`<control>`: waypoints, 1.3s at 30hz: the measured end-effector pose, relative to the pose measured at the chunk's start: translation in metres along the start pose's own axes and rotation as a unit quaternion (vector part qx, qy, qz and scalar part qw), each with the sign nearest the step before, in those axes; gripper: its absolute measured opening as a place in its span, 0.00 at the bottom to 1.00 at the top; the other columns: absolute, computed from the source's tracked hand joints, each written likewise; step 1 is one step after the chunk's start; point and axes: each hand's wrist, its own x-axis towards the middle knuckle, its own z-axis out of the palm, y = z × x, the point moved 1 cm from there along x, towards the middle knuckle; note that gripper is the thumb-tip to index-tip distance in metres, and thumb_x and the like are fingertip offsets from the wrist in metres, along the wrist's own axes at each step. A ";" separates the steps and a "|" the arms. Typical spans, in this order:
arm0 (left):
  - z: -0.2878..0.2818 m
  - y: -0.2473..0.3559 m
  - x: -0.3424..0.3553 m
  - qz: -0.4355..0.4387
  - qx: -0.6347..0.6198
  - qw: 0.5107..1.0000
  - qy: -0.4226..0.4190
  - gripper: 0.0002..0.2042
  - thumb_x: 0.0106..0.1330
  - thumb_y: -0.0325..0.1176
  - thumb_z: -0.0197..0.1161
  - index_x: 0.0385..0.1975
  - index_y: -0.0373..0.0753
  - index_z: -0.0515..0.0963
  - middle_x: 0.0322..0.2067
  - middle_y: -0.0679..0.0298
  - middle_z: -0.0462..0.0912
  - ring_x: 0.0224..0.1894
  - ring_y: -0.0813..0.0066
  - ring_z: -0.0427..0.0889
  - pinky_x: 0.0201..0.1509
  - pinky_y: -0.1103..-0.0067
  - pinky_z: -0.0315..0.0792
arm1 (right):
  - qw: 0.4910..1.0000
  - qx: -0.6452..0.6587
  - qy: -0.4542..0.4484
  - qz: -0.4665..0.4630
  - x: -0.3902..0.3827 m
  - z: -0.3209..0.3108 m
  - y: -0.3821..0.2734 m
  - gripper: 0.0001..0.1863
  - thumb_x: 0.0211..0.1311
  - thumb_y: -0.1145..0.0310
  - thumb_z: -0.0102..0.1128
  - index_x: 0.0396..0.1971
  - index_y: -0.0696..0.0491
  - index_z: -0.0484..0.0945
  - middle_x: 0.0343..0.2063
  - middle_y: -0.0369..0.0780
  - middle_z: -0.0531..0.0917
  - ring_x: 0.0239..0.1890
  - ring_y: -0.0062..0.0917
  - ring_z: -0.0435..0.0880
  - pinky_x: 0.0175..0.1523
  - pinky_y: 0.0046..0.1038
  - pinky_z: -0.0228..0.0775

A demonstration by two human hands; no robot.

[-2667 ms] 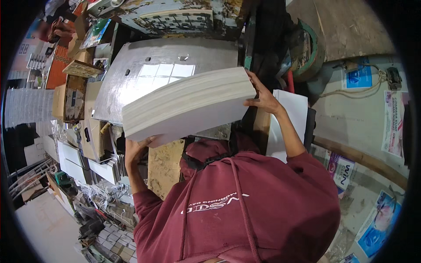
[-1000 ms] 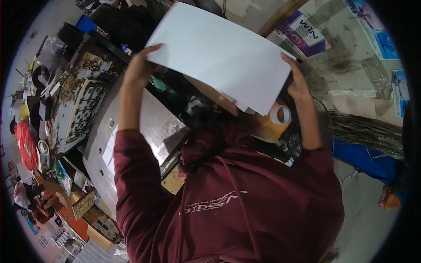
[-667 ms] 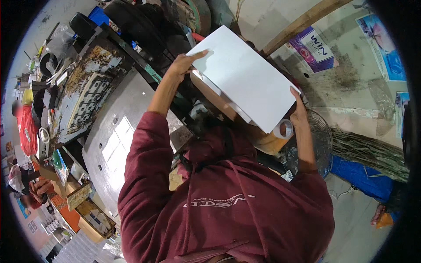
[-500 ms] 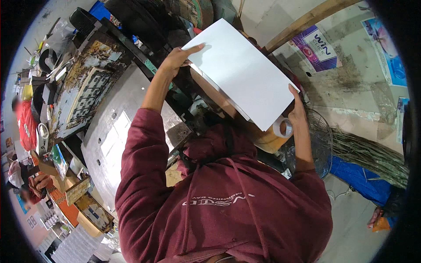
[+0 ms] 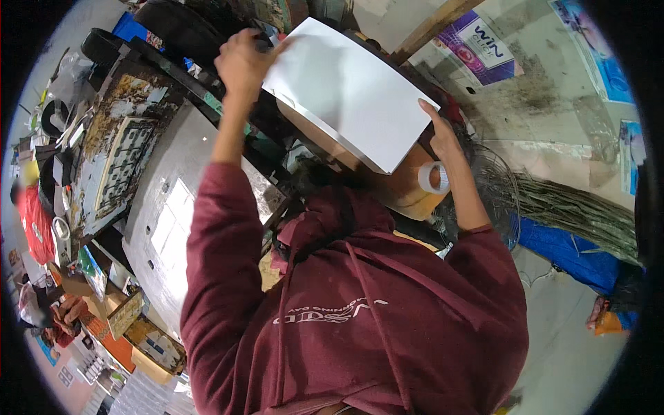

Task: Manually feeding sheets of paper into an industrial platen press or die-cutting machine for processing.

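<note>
The white paper (image 5: 349, 93) lies at a slant over a brown board (image 5: 315, 128), a tape roll (image 5: 423, 178) just beyond its near right corner. The left hand (image 5: 242, 62) is open, fingers spread, its thumb close by the far left edge; contact is hard to tell. The right hand (image 5: 443, 135) has its thumb on the right edge, but its other fingers are partly hidden, so how firmly it grips is unclear. The paper is probably smooth, apt to slide and crease at the corners; opposite short edges seem the best hold.
</note>
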 end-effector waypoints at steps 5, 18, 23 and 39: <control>-0.010 0.115 -0.087 0.135 -0.162 0.943 -0.258 0.32 0.40 0.59 0.73 0.41 0.44 0.75 0.39 0.61 0.74 0.44 0.62 0.74 0.44 0.67 0.67 | 0.994 -0.095 0.015 -0.046 -0.005 0.005 0.006 0.47 0.46 0.39 0.68 0.53 0.68 0.71 0.57 0.49 0.71 0.59 0.32 0.68 0.66 0.34 0.52; -0.003 0.110 -0.126 0.056 -0.099 0.970 -0.213 0.37 0.42 0.63 0.69 0.49 0.44 0.71 0.46 0.59 0.72 0.51 0.59 0.72 0.53 0.62 0.67 | 0.949 -0.302 -0.093 -0.011 0.032 -0.020 -0.015 0.49 0.44 0.33 0.65 0.52 0.64 0.71 0.43 0.45 0.78 0.49 0.32 0.76 0.57 0.42 0.65; -0.008 0.105 -0.137 0.066 -0.161 0.975 -0.136 0.33 0.53 0.58 0.65 0.53 0.41 0.69 0.49 0.56 0.72 0.54 0.58 0.70 0.61 0.64 0.63 | 0.878 -0.475 -0.048 -0.036 0.036 -0.021 -0.036 0.51 0.43 0.30 0.63 0.51 0.65 0.73 0.39 0.47 0.81 0.44 0.34 0.80 0.51 0.36 0.70; -0.065 0.169 -0.231 -0.178 -0.211 0.915 -0.295 0.26 0.55 0.59 0.63 0.23 0.36 0.83 0.20 0.51 0.81 0.26 0.55 0.84 0.31 0.65 0.77 | 0.717 -0.615 0.010 -0.328 -0.007 0.024 -0.044 0.25 0.58 0.53 0.56 0.44 0.61 0.78 0.41 0.55 0.81 0.47 0.49 0.79 0.54 0.42 0.69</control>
